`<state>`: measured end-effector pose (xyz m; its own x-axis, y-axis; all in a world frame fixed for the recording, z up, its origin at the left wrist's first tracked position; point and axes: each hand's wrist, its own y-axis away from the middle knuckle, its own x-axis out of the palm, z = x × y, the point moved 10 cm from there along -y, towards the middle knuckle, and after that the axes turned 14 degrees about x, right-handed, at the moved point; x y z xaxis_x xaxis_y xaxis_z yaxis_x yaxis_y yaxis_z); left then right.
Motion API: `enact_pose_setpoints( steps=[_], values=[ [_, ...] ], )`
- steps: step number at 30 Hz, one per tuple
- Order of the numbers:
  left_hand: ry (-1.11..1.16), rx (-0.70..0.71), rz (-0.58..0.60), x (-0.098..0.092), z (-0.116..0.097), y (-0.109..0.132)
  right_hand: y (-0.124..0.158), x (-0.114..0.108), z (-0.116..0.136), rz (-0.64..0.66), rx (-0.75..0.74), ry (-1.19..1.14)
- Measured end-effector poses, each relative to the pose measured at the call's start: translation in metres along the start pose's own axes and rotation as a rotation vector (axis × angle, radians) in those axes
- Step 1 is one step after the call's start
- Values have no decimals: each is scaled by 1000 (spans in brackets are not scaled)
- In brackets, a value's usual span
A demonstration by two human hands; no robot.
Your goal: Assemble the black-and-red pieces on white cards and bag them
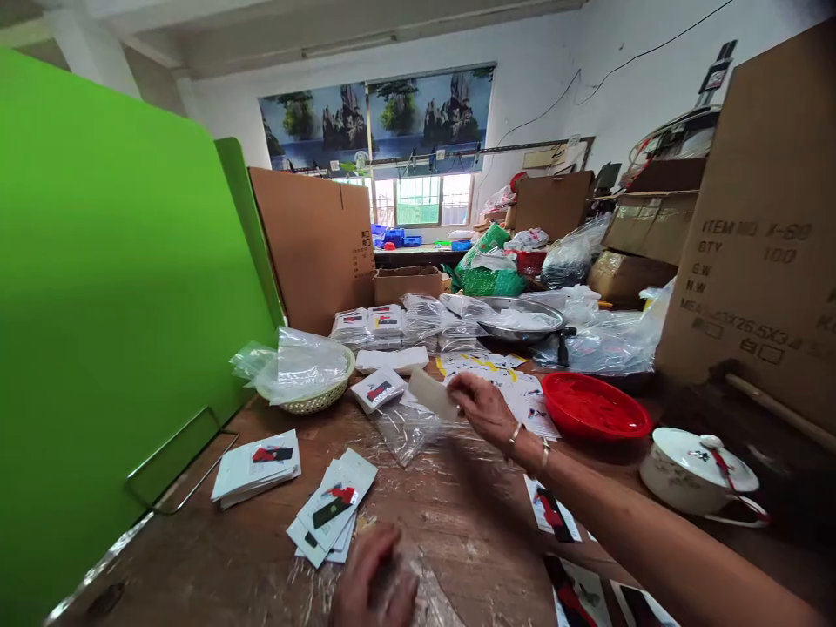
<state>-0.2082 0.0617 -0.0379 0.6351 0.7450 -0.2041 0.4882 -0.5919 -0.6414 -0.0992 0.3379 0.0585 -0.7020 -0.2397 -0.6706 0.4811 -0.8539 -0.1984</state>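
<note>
My right hand [487, 409], with bangles at the wrist, pinches a pale, flat card-like piece [431, 394] over the middle of the table. Below that piece lies a clear plastic bag [406, 440], beside a stack of white printed cards [379, 389]. Low in the view, my left hand [375, 579] is blurred by motion, and I cannot make out whether it grips anything. Clear plastic film [428, 583] lies by its fingers. Just beyond it is a loose fan of printed cards [334, 509], and a neater pile of cards [258, 466] sits farther left.
A basket of plastic bags [313, 396] stands left, near a green partition [124, 287] and a wire stand [179, 461]. Bagged packs [385, 322] line the back. To the right are a red basin [597, 407], a lidded white mug [696, 479] and a large carton [758, 226].
</note>
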Motion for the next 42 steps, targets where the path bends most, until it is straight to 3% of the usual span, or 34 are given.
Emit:
enact_pose_setpoints(
  steps=[3,5,8,12,15,19,21,23,25,27,29,32,36,42],
  values=[
    [358,-457,-147,5,5,-4,60,29,27,291,44,-433],
    [585,-577,-217,13,-9,-10,101,42,44,424,74,-547],
    [794,-628,-309,13,-27,-15,145,49,51,461,157,-681],
    [851,-625,-446,-5,-35,-3,184,74,38,537,348,-835],
    [842,-619,-464,-14,-38,4,207,95,38,605,412,-976],
    [825,-625,-453,-21,-34,9,220,96,33,521,427,-1074],
    [759,-636,-443,-26,-28,12,223,91,24,464,454,-1052],
    [525,-583,-444,-41,-27,14,223,80,15,391,447,-988],
    [184,-411,-424,-59,-43,8,221,61,10,253,392,-842],
    [-46,-209,-333,-59,-71,2,221,39,14,93,303,-636],
    [-10,-135,-162,-37,-86,2,224,26,25,-16,212,-453],
    [269,-267,24,-1,-84,17,230,25,40,-67,108,-279],
    [436,-414,26,15,-67,33,234,40,41,-71,71,-93],
    [373,-441,-14,8,-37,43,238,60,47,-2,8,69]
  ],
)
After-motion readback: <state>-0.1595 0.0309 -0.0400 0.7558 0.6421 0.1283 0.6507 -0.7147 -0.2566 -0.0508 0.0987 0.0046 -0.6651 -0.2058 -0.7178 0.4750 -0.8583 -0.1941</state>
